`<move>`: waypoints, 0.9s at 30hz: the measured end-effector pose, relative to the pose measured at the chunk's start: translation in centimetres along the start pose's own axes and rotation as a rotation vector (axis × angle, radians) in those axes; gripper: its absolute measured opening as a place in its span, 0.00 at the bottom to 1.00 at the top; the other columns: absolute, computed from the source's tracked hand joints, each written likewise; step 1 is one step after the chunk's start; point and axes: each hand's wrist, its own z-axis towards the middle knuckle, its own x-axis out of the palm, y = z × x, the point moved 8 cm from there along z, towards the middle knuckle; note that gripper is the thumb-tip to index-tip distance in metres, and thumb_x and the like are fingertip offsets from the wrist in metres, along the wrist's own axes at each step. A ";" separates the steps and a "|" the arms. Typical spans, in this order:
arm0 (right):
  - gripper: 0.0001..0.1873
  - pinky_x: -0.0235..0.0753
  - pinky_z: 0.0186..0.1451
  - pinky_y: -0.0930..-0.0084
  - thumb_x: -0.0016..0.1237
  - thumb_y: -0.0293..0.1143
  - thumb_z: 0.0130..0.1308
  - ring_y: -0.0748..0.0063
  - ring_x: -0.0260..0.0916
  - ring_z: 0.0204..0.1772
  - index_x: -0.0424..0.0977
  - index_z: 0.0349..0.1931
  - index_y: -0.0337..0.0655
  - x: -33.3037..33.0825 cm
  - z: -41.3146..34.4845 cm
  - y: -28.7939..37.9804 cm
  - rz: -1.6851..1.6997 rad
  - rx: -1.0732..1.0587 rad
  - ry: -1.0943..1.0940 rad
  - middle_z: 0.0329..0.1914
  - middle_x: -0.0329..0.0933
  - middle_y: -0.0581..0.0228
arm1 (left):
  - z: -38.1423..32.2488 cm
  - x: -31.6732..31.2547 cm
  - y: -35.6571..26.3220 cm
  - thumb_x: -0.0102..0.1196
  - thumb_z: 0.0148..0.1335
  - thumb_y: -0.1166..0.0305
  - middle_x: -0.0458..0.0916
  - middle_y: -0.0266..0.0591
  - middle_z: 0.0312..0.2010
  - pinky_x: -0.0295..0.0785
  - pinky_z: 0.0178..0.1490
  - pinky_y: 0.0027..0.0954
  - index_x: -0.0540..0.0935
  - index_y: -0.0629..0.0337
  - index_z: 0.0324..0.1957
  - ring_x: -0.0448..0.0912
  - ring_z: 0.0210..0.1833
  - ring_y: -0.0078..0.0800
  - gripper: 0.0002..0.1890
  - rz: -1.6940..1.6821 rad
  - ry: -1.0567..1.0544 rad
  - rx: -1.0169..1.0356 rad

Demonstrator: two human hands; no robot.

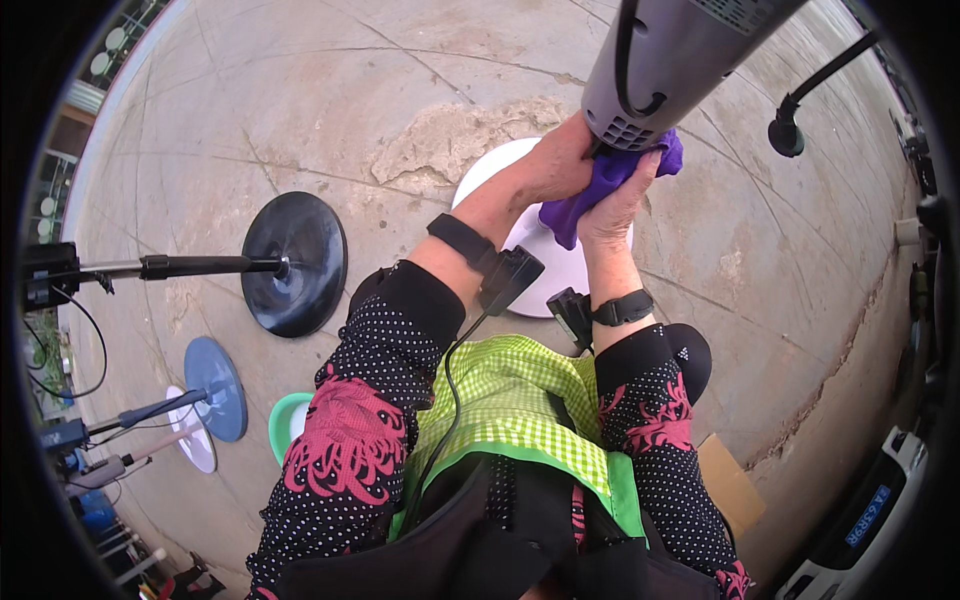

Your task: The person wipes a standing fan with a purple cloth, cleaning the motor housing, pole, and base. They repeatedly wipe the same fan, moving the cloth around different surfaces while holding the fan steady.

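A pale grey plastic housing [660, 67], apparently part of a pedestal fan, tilts across the top right of the view. It has a vent grille, a looped black cable [621, 67] and a label with writing. Right under it, my left hand [561, 159] is closed, its fingers partly hidden behind the housing and cloth. A purple cloth [581, 202] is bunched in my right hand [616, 208], against the underside of the housing. Below both hands stands the fan's pale round base [544, 281]; the cloth and my arms cover most of its pole.
To the left stand a black round base [296, 262] with its pole, a blue base [217, 390] and a pale base [196, 439]. A green basin [281, 427] is beside my left arm. Cardboard [731, 484] lies right; a vehicle [862, 525] is beyond it.
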 end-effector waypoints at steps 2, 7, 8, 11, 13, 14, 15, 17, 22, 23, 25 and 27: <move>0.36 0.61 0.72 0.67 0.42 0.62 0.70 0.67 0.65 0.67 0.63 0.67 0.43 -1.0 -0.2 -1.0 0.027 -0.058 0.012 0.66 0.68 0.69 | -0.1 0.0 0.5 0.46 0.57 0.89 0.76 0.50 0.60 0.66 0.68 0.35 0.68 0.63 0.64 0.72 0.65 0.36 0.31 0.030 0.002 -0.071; 0.34 0.63 0.67 0.71 0.43 0.57 0.71 0.69 0.67 0.62 0.66 0.64 0.37 -6.0 0.1 -3.9 -0.156 -0.060 -0.219 0.61 0.72 0.61 | -0.3 0.2 3.1 0.58 0.55 0.80 0.76 0.39 0.59 0.58 0.71 0.39 0.70 0.62 0.63 0.70 0.64 0.30 0.30 0.023 0.015 -0.302; 0.35 0.62 0.68 0.71 0.44 0.58 0.70 0.68 0.67 0.62 0.67 0.64 0.37 -6.8 -0.1 -4.2 -0.228 -0.089 -0.238 0.60 0.72 0.60 | 0.0 0.2 2.8 0.59 0.54 0.80 0.76 0.40 0.56 0.65 0.64 0.35 0.71 0.64 0.61 0.72 0.59 0.28 0.30 0.046 -0.001 -0.234; 0.37 0.72 0.60 0.69 0.46 0.61 0.67 0.66 0.71 0.58 0.67 0.64 0.39 -9.9 -1.2 -6.3 -0.404 -0.066 -0.322 0.57 0.73 0.58 | 0.4 0.8 2.6 0.70 0.56 0.70 0.78 0.39 0.51 0.71 0.58 0.34 0.74 0.63 0.57 0.74 0.54 0.26 0.28 0.075 0.017 -0.087; 0.38 0.75 0.55 0.69 0.46 0.62 0.66 0.66 0.72 0.56 0.67 0.64 0.40 -11.8 -1.4 -8.2 -0.379 -0.057 -0.325 0.55 0.73 0.58 | 0.4 0.9 3.0 0.70 0.57 0.69 0.78 0.37 0.50 0.70 0.61 0.37 0.76 0.60 0.55 0.74 0.55 0.26 0.25 0.089 0.024 -0.088; 0.41 0.72 0.60 0.67 0.46 0.65 0.64 0.62 0.72 0.58 0.67 0.65 0.39 -13.1 -1.2 -9.5 -0.399 0.007 -0.344 0.57 0.74 0.55 | 0.4 0.8 3.0 0.70 0.58 0.67 0.79 0.35 0.48 0.69 0.63 0.38 0.77 0.59 0.52 0.75 0.54 0.26 0.22 0.052 -0.001 -0.072; 0.42 0.70 0.62 0.67 0.45 0.66 0.64 0.60 0.71 0.60 0.67 0.66 0.39 -14.3 -1.2 -10.8 -0.433 0.061 -0.347 0.58 0.74 0.53 | 0.3 0.7 3.2 0.70 0.59 0.67 0.79 0.34 0.48 0.69 0.63 0.38 0.77 0.59 0.52 0.75 0.54 0.26 0.21 0.057 -0.020 -0.077; 0.45 0.66 0.67 0.66 0.45 0.68 0.63 0.56 0.70 0.63 0.66 0.67 0.38 -16.6 -1.0 -13.0 -0.503 0.166 -0.358 0.61 0.73 0.49 | 0.3 0.3 3.2 0.69 0.60 0.67 0.79 0.34 0.47 0.68 0.63 0.39 0.78 0.59 0.51 0.75 0.53 0.25 0.20 0.054 -0.068 -0.081; 0.42 0.57 0.73 0.63 0.40 0.64 0.67 0.47 0.60 0.72 0.62 0.69 0.38 -20.8 -2.7 -16.8 -0.588 0.355 -0.457 0.67 0.67 0.41 | 0.2 0.7 2.7 0.59 0.68 0.72 0.74 0.34 0.60 0.68 0.63 0.33 0.71 0.55 0.64 0.72 0.58 0.23 0.24 0.102 -0.036 -0.092; 0.40 0.59 0.72 0.61 0.39 0.62 0.68 0.44 0.62 0.71 0.63 0.69 0.38 -21.0 -3.0 -16.6 -0.642 0.342 -0.489 0.65 0.69 0.39 | 0.2 0.7 2.7 0.59 0.68 0.72 0.74 0.34 0.60 0.68 0.64 0.34 0.71 0.55 0.64 0.72 0.58 0.23 0.23 0.110 -0.044 -0.103; 0.38 0.62 0.70 0.59 0.39 0.60 0.69 0.41 0.65 0.68 0.65 0.66 0.37 -21.0 -3.9 -16.7 -0.688 0.437 -0.565 0.63 0.71 0.38 | 0.1 0.7 2.7 0.59 0.68 0.71 0.73 0.34 0.60 0.67 0.64 0.34 0.72 0.55 0.63 0.72 0.59 0.23 0.23 0.125 -0.062 -0.122; 0.37 0.65 0.66 0.63 0.40 0.60 0.70 0.51 0.70 0.62 0.66 0.66 0.36 -19.8 -3.6 -15.7 -0.632 0.420 -0.583 0.59 0.74 0.45 | 0.0 0.6 2.8 0.59 0.68 0.71 0.73 0.34 0.60 0.67 0.64 0.34 0.72 0.55 0.63 0.72 0.59 0.24 0.22 0.147 -0.081 -0.138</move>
